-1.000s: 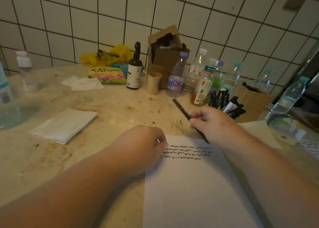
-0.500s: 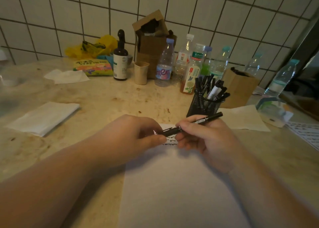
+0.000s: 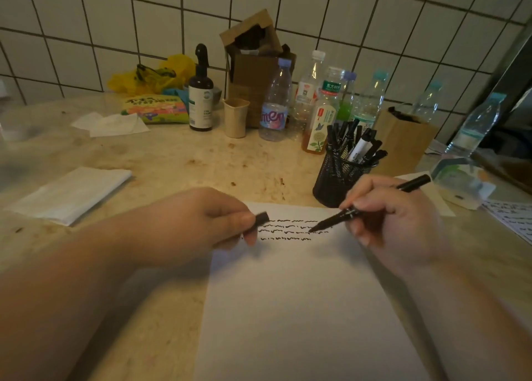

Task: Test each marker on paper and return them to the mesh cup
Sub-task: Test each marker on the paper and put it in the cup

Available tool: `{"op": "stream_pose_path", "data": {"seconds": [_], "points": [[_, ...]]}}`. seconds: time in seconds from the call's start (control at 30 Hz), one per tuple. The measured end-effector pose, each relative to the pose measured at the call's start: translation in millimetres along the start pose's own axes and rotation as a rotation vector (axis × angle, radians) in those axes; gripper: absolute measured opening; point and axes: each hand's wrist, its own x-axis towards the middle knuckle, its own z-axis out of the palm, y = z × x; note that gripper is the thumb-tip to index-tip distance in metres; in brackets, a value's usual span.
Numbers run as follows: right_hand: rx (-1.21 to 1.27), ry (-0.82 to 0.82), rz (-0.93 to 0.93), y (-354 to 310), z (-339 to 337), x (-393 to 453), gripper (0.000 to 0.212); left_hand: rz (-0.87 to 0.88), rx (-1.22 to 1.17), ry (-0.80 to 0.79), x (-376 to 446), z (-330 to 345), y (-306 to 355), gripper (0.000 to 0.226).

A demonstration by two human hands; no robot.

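Note:
A white sheet of paper lies on the counter before me, with several wavy black lines near its top edge. My right hand grips an uncapped black marker, its tip pointing down-left at the right end of those lines. My left hand pinches the marker's black cap at the paper's top left corner. Just behind the paper stands the black mesh cup, holding several black markers.
Several plastic bottles, a dark spray bottle, a beige cup and cardboard boxes line the tiled wall. A folded white napkin lies at the left. Another written sheet lies at the right edge.
The two hands pulled the cap off the marker and moved apart. My left hand keeps the cap; my right hand has turned the marker tip down toward the written lines.

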Motion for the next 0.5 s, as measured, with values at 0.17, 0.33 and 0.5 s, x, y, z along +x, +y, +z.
{"op": "stream_pose_path", "data": {"seconds": [0.17, 0.33, 0.5], "points": [[-0.353, 0.239, 0.189, 14, 2, 6, 0.026, -0.076, 0.260, 0.323, 11, 6, -8, 0.016], [-0.495, 0.313, 0.284, 19, -1, 9, 0.021, -0.137, 0.323, 0.365, 12, 9, -15, 0.014], [-0.365, 0.326, 0.383, 17, 3, 9, 0.020, -0.140, 0.352, 0.328, 12, 12, -16, 0.013]]}}
